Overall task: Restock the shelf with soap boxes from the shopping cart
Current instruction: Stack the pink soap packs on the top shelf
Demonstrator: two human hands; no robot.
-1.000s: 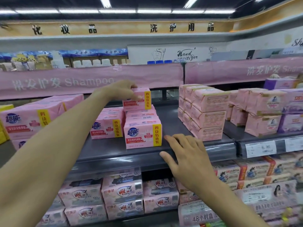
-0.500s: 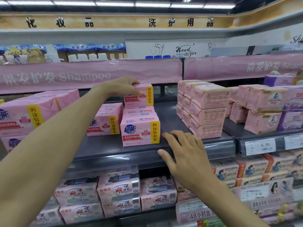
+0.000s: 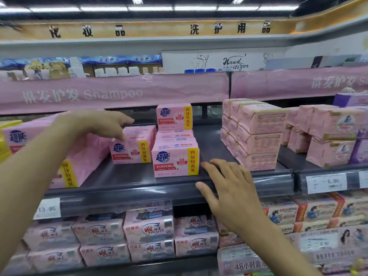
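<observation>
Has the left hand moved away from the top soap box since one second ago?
Yes. The left hand has let go of the top soap box and drawn back leftward, now open by the neighbouring box.

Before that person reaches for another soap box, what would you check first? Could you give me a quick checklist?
1. Left hand free: ok, it is open and holds nothing, next to the left soap box.
2. Right hand free: ok, it rests open on the front edge of the shelf.
3. Top soap box steady: ok, it stands upright on the stack behind the front soap box.
4. Room for more: ok, bare shelf shows between the front soap box and the wrapped soap packs.
5. Shopping cart within reach: cannot tell, it is out of view.
</observation>
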